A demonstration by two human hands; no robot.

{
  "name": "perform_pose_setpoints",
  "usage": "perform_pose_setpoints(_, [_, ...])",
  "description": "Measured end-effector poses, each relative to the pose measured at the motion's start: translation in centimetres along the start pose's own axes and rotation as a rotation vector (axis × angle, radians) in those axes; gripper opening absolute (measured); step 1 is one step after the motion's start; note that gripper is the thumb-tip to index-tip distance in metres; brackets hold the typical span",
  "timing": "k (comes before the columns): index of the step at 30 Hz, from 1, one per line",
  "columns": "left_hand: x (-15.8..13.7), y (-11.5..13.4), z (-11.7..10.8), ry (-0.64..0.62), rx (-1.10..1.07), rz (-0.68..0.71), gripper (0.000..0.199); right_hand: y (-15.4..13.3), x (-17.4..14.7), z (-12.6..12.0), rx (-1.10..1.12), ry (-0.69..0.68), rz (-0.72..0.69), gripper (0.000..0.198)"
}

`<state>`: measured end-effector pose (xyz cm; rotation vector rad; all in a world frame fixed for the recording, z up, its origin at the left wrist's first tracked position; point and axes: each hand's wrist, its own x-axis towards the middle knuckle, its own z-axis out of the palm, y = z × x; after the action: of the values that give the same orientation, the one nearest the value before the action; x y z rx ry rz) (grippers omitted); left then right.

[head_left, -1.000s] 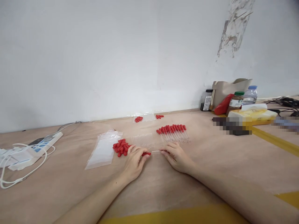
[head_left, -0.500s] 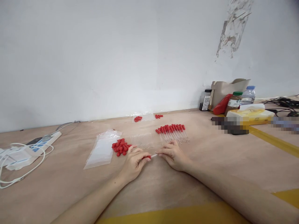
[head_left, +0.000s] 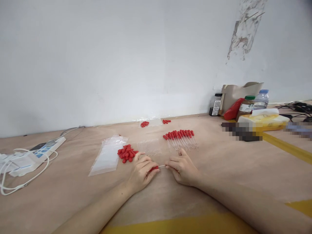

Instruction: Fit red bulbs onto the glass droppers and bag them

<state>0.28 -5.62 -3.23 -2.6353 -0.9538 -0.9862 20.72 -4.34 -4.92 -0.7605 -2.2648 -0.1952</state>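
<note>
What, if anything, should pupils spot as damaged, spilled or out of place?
The peeled patch at upper right looks damaged: its rough, mottled surface breaks the mostly plain pale wall. Nothing looks spilled: the loose red dropper bulbs beside the left hand lie heaped together, and the red-bulbed droppers lie in a row.

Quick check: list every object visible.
Loose round bulbs: pile, red, centre
Thin straight tubes: many, clear, centre
Bulb-capped tubes: row, red-clear, centre
Flat plastic bags: several, clear, left
Small bulb clusters: two, red, rear
Power strip: one, white, left
Looped cable: one, white, left
Upright bag: one, beige, right
Lidded jars: two, dark, right
Pouchlike object: one, red, right
Capped bottle: one, clear, right
Tissue pack: one, yellow, right
Tangled cables: several, black, right
Tape strips: several, yellow, front/right
Pixelated patches: two, unclear, right
Held bulb: one, red, centre
Held tube: one, clear, centre
Left hand: one, bare, centre
Right hand: one, bare, centre
</note>
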Motion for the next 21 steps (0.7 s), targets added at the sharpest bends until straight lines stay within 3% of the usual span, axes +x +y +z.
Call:
perform_pose_setpoints(11, [-0.2, -0.4, 0.3, -0.054, -0.01, 0.054, 0.01, -0.7, 0.2, 0.6, 0.003, -0.075, 0.039, 0.022])
perform_pose_setpoints(17, [0.3, -1.3, -0.1, -0.095, 0.039, 0.046, 0.011, -1.0, 1.2, -0.4, -0.085, -0.172, 0.068, 0.022])
perform_pose_setpoints(21, [-0.1, -1.6, 0.0, -0.034, 0.034, -0.093, 0.028, -0.6, 1.7, -1.8, -0.161, -0.295, 0.154, 0.024])
